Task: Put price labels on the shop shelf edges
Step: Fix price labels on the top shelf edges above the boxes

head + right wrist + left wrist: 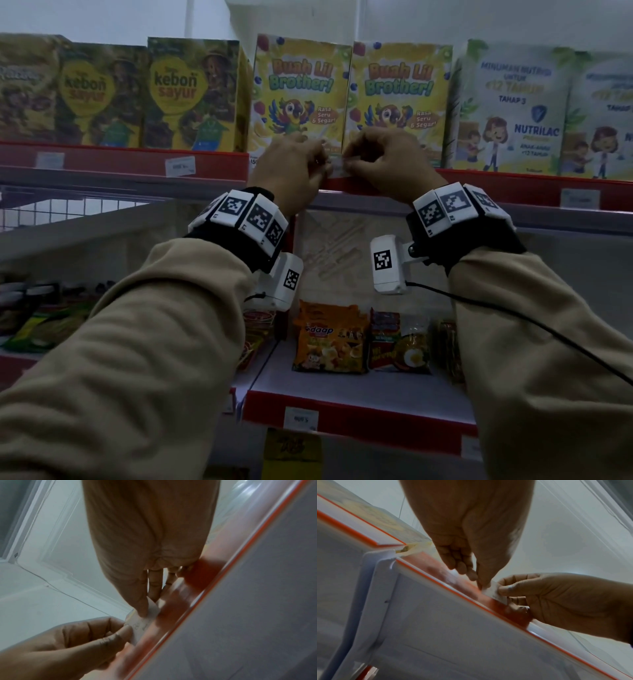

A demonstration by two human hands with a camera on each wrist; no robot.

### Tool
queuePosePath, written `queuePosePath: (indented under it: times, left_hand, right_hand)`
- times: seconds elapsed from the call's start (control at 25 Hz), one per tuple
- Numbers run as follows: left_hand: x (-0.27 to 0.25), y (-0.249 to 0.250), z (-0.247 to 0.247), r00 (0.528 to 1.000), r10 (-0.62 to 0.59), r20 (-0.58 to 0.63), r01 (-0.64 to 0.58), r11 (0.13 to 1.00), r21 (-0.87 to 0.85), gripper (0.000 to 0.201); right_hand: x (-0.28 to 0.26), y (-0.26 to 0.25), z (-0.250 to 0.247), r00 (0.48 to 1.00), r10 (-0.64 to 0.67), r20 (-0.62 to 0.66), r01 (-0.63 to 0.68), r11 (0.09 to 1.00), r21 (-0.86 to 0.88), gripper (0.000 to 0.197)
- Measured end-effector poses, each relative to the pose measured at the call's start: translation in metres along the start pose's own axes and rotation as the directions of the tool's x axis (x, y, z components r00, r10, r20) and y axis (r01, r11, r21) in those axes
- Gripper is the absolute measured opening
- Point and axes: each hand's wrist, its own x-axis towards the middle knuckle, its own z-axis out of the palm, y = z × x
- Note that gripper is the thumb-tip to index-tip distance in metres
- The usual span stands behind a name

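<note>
A small white price label (337, 167) lies against the red edge strip (479, 185) of the top shelf, just below two yellow "Buah Lil Brother" boxes (298, 96). My left hand (294, 168) pinches the label's left end and my right hand (380, 161) pinches its right end. In the left wrist view the left hand (479, 582) and right hand (556, 599) hold the label (493, 591) on the red strip (436, 569). The right wrist view shows the right hand (147, 605), the left hand (77, 642) and the printed label (144, 623) between them on the strip (202, 574).
Other labels sit on the same edge at the left (180, 165) and right (580, 198). "Kebon sayur" boxes (191, 92) and Nutrilac boxes (513, 109) flank the yellow ones. Noodle packs (329, 339) lie on the lower shelf, whose edge carries a label (300, 418).
</note>
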Motion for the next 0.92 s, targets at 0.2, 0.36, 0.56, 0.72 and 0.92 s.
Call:
queuePosePath:
  times: [0.2, 0.36, 0.56, 0.72, 0.92]
  left_hand:
    - [-0.001, -0.001, -0.003, 0.999, 0.03, 0.035, -0.031, 0.999, 0.013, 0.028]
    - [0.002, -0.005, -0.006, 0.997, 0.049, 0.066, -0.049, 0.999, -0.005, 0.029]
    - [0.004, -0.007, -0.008, 0.992, 0.086, 0.087, -0.084, 0.996, -0.019, 0.023]
    - [0.008, -0.009, -0.009, 0.987, 0.096, 0.132, -0.095, 0.995, -0.016, 0.023]
    - [0.009, -0.01, -0.01, 0.988, 0.069, 0.141, -0.069, 0.998, -0.004, 0.026]
  right_hand:
    - [-0.001, -0.002, -0.007, 0.997, 0.016, 0.07, -0.004, 0.986, -0.169, 0.015]
    - [0.001, -0.008, -0.011, 0.986, 0.047, 0.158, -0.003, 0.964, -0.267, 0.015]
    - [0.0, -0.015, -0.011, 0.974, 0.112, 0.199, -0.034, 0.933, -0.359, 0.018]
    - [0.0, -0.021, -0.014, 0.964, 0.158, 0.213, -0.075, 0.933, -0.352, 0.018]
    - [-0.003, -0.024, -0.015, 0.962, 0.157, 0.221, -0.077, 0.94, -0.332, 0.012]
